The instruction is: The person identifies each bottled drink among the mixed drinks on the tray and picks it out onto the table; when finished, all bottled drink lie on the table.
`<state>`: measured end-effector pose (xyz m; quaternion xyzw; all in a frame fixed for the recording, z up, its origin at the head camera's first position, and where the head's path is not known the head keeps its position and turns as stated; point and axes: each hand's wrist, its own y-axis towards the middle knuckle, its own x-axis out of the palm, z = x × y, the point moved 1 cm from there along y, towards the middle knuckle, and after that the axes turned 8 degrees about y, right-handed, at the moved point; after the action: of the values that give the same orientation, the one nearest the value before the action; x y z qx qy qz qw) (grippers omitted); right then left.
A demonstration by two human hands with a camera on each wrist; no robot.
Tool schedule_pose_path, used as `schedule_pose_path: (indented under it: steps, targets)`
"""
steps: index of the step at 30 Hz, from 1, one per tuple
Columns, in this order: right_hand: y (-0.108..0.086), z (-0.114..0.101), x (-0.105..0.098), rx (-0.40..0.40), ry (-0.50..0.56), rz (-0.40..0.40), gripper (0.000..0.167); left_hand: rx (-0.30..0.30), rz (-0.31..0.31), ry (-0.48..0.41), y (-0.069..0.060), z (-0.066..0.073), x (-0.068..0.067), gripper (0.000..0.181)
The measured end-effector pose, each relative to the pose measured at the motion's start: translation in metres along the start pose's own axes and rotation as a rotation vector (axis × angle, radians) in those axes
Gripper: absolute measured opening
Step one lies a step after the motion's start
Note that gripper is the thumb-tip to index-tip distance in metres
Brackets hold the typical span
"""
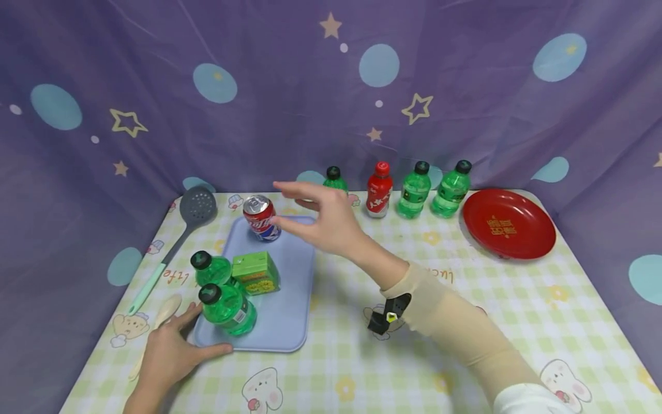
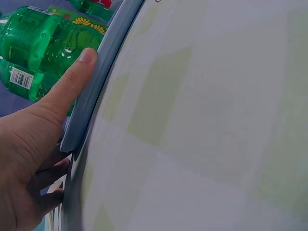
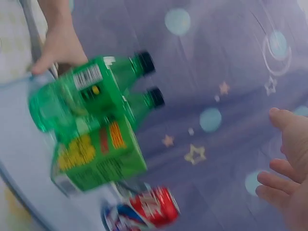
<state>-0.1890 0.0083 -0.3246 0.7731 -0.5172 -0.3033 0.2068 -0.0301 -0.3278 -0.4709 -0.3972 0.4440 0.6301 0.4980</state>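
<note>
A light blue tray (image 1: 289,299) bears two green bottles with black caps (image 1: 230,310), a green drink carton (image 1: 256,273) and a red and blue soda can (image 1: 262,218) near its far edge. At the tray's near left corner, my left hand (image 1: 170,348) holds the rim, its thumb (image 2: 72,84) along the near edge and the other fingers round the outside, partly hidden. My right hand (image 1: 326,215) hangs in the air beside the can, thumb and fingers spread. In the right wrist view, that hand (image 3: 293,159) is apart from the can (image 3: 144,209) and holds nothing.
Left of the tray lie a grey slotted turner (image 1: 198,207) with a mint handle and a wooden spoon (image 1: 168,307). Along the back stand a red bottle (image 1: 379,192) and several green bottles (image 1: 414,192), one partly behind my right hand. A red plate (image 1: 532,230) lies far right.
</note>
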Motion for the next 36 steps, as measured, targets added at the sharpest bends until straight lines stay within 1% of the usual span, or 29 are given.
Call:
schedule_pose_path:
  steps: [3,7,11,16,23,26,31,36]
  targets:
    - [-0.003,-0.006,0.017,-0.029,0.030,-0.067,0.053,0.004,0.011,-0.001,0.000,0.000,0.000,0.121]
    - [-0.009,-0.010,0.039,-0.090,-0.017,-0.132,0.056,0.008,0.019,-0.001,0.001,0.001,0.000,0.121]
    - [-0.017,-0.013,0.056,-0.157,-0.092,-0.184,0.059,0.007,0.006,0.001,0.001,0.000,0.001,0.121]
    - [-0.026,-0.016,0.071,-0.192,-0.090,-0.230,0.058,0.005,-0.002,-0.002,0.001,0.000,0.001,0.121]
    - [-0.036,-0.016,0.089,-0.198,-0.084,-0.250,0.064,0.020,0.020,-0.017,0.000,0.001,0.000,0.120]
    - [-0.041,-0.015,0.096,-0.194,-0.074,-0.251,0.066,0.020,0.013,-0.020,0.000,0.001,-0.001,0.119]
    - [-0.046,-0.013,0.104,-0.138,-0.083,-0.265,0.067,0.006,-0.011,-0.011,0.001,0.001,-0.001,0.121]
    - [-0.049,-0.009,0.111,-0.122,-0.129,-0.277,0.066,0.006,-0.007,-0.005,0.001,0.000,0.000,0.122]
